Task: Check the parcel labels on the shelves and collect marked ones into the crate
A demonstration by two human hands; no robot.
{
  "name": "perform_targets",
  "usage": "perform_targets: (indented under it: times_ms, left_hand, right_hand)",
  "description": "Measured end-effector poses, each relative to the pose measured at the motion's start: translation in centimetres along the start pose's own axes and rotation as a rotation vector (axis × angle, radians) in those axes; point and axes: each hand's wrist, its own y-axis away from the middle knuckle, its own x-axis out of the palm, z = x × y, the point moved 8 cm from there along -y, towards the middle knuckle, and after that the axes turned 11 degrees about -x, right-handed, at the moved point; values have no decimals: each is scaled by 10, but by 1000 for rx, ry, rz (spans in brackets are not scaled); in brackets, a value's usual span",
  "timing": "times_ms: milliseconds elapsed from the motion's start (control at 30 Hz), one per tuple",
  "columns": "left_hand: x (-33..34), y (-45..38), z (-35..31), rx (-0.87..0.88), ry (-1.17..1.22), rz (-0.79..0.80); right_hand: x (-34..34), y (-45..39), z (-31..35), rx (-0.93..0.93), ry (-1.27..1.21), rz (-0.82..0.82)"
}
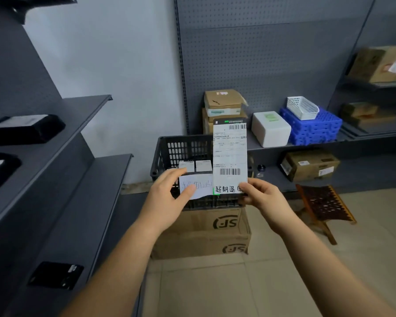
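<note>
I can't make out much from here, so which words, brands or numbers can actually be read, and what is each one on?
"超期退回", handwritten at the foot of the shipping label pinched by the right hand.
"SF" logo, upside down, twice on the cardboard box under the crate.
Paper slip in the left hand: handwriting, blurred.
Label's print and barcodes, shelf parcel stickers: too small to read.

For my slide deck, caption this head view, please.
Both hands, left and right, hold a marked label above the crate.
</note>
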Motion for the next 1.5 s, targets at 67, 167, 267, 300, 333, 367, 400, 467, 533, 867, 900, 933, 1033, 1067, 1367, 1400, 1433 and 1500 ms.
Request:
perform_targets:
  times_ms: [67, 167, 267, 300, 333, 367, 400, 467, 533, 867, 900, 933, 1033, 1067, 1367, 1400, 1433, 1500]
  left_hand:
    - [3, -34, 3, -29, -3, -34]
    - [9, -81, 9, -49, -7, -64]
    - [20, -120, 25, -78, -22, -41]
    - [24, -134, 31, -78, -28, -36]
    - [28, -149, 39, -76, -34, -30]
    - [32, -164, 47, -75, -39, -22]
    - [37, -179, 57, -81, -38, -16]
    - [48, -210, 80, -100, -32, 6]
    - [58, -241, 100, -117, -27, 26]
    - [103, -366, 205, -232, -39, 152]
    - [104, -372, 216, -256, -29, 148]
    - [103, -378, 226, -277, -22, 140]
    - [101, -391, 257, -309, -37, 99]
    - [99, -394, 267, -325, -42, 85]
    - [92, -409, 331, -407, -122, -31]
    - [91, -413, 335, -404, -111, -42]
    - [90, -417, 338, -398, -96, -51]
    - [89, -426, 342, -378, -73, -71]
  right_hand:
    - [2, -41, -10, 16, 5, 44]
    - [8, -99, -25, 28, 20, 88]
    - [17, -148, -43, 56, 6, 101]
    - [20, -162, -51, 67, 3, 103]
    - [22, -177, -57, 74, 3, 106]
    - [24, -190, -63, 80, 8, 110]
    - [27, -204, -71, 86, 14, 114]
    - [30, -230, -89, 121, 15, 103]
    - [36, -256, -108, 150, 20, 97]
    - [80, -371, -217, 334, 21, 135]
    - [86, -377, -227, 351, 26, 158]
    - [90, -383, -237, 365, 28, 176]
    - [104, -399, -267, 414, 13, 195]
    - [111, -404, -278, 445, 3, 209]
    - [178, -412, -360, 646, -8, 300]
    - [185, -411, -368, 668, -10, 304]
    - [191, -411, -376, 690, -12, 308]
    - [204, -411, -391, 739, -20, 317]
